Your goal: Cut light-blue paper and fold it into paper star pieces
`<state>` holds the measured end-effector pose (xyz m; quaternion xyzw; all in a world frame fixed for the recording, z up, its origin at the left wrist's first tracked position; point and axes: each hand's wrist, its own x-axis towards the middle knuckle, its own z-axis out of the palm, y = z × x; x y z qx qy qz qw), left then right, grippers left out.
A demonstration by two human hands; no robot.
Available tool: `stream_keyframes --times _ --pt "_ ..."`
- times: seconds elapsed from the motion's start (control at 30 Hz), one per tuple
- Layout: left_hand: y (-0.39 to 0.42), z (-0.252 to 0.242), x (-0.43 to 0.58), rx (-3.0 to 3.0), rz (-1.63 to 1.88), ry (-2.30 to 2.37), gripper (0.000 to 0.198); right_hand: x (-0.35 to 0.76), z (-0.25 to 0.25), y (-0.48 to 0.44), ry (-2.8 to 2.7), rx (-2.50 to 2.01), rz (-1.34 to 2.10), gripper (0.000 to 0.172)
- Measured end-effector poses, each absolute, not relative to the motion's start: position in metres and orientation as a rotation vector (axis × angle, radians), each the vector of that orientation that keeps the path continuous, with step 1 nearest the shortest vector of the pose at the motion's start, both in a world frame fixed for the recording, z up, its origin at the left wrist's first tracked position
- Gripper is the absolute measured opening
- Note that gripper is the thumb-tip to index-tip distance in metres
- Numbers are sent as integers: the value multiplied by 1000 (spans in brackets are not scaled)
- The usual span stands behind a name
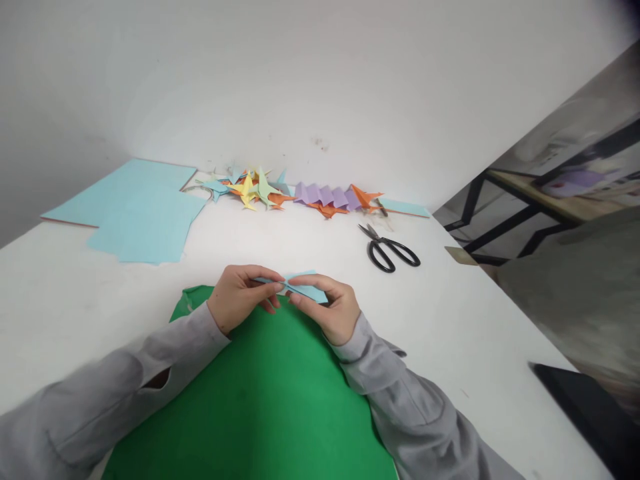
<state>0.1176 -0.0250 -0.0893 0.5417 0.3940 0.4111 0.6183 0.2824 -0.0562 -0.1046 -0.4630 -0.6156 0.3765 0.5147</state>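
Between both hands is a small folded piece of light blue paper (313, 291), held just past the far edge of a green sheet (265, 387). My left hand (245, 293) pinches its left end with thumb and index finger. On the other side, my right hand (330, 307) grips it between thumb and fingers, near the middle. The fingers cover part of the paper, so its full folded shape is hidden.
Light blue sheets (145, 213) lie at the back left of the white table (460, 333). Folded paper figures (250, 190) and a purple pleated strip (325, 195) line the wall. Black-handled scissors (390, 248) rest at the right. A dark flat object (585, 407) sits by the right edge.
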Motion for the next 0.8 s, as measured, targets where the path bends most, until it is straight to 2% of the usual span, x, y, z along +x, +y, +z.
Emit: stream_keyframes --times 0.13,0.47,0.8 --pt "-24 -90 118 1195 932 923 15 283 -104 -56 -1453 -1064 1011 20" --pt "-24 -90 118 1148 917 964 19 281 -113 -53 -1466 -1104 981 18" --pt "-25 -89 118 1331 917 828 15 282 -104 -53 -1490 -1033 796 5"
